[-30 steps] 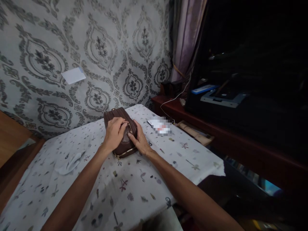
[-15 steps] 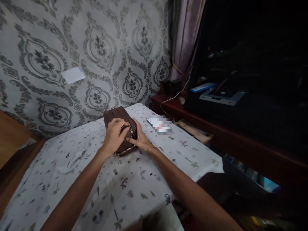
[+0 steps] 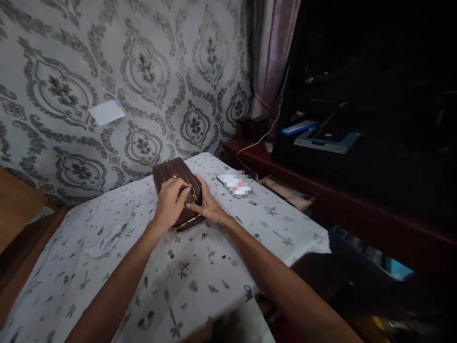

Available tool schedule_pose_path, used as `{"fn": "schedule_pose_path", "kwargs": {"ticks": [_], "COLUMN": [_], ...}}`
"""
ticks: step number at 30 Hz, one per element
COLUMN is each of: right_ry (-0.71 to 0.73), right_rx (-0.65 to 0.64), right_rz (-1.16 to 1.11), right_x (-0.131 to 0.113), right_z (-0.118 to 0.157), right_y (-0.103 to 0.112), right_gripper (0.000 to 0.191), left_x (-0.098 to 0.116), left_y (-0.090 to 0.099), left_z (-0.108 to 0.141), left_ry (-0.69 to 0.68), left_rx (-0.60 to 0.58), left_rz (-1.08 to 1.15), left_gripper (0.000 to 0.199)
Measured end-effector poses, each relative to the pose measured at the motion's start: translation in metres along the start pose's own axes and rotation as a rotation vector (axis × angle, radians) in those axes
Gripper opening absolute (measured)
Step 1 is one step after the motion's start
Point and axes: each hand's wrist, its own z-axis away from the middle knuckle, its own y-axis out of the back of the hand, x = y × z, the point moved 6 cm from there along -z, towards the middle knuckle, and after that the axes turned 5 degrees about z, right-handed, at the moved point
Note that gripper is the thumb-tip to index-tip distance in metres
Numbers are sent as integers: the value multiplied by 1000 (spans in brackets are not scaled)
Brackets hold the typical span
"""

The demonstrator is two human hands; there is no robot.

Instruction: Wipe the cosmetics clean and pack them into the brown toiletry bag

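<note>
A brown bag [image 3: 180, 170] with gold zippers lies on the patterned white tablecloth [image 3: 200, 267], near the wall. Over its left and top part is my left hand [image 3: 170, 201], thumb and index finger pinched together by the gold zipper; what is between the fingertips is too small to make out. My right hand [image 3: 207, 204] grips the bag's right side, thumb on the near face and fingers along the far edge. Both hands hide part of the bag's middle.
A phone [image 3: 235, 184] lies right of the bag. Crumpled white material [image 3: 107, 242] is on the cloth at left. A dark red shelf [image 3: 321, 195] runs along the right, with a large black screen [image 3: 374, 95] above and a white cable [image 3: 262, 139].
The view has shifted very slightly. My left hand's fingers have moved a little at the zipper; my right hand keeps its grip on the bag.
</note>
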Motion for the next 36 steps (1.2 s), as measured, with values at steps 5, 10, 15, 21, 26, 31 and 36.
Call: {"fn": "schedule_pose_path", "kwargs": {"ticks": [5,10,15,21,26,31,36], "right_ry": [5,-14,-28,-29,-60,-63,-47], "right_rx": [4,1,-6,-5,18,14,16], "right_rz": [5,11,9,17,46,28,22], "right_x": [-1,-3,-6,-9,-7,-6,-6], "right_z": [0,1,2,3,3,2,2], "right_y": [0,1,2,2,1,0,0], "right_gripper": [111,110,111,116,121,124,121], "left_x": [4,5,6,3,-11,-17,-13], "left_y": [-2,-2,2,15,30,32,29], "left_z": [1,0,6,35,49,51,55], "left_ry": [-18,-39,-64,-140,-30,-7,-58], "left_rx": [-27,-75,-74,27,118,118,83], "left_rz": [-15,-27,-8,-204,-295,-229,-241], "left_gripper": [14,15,9,28,15,7,9]}}
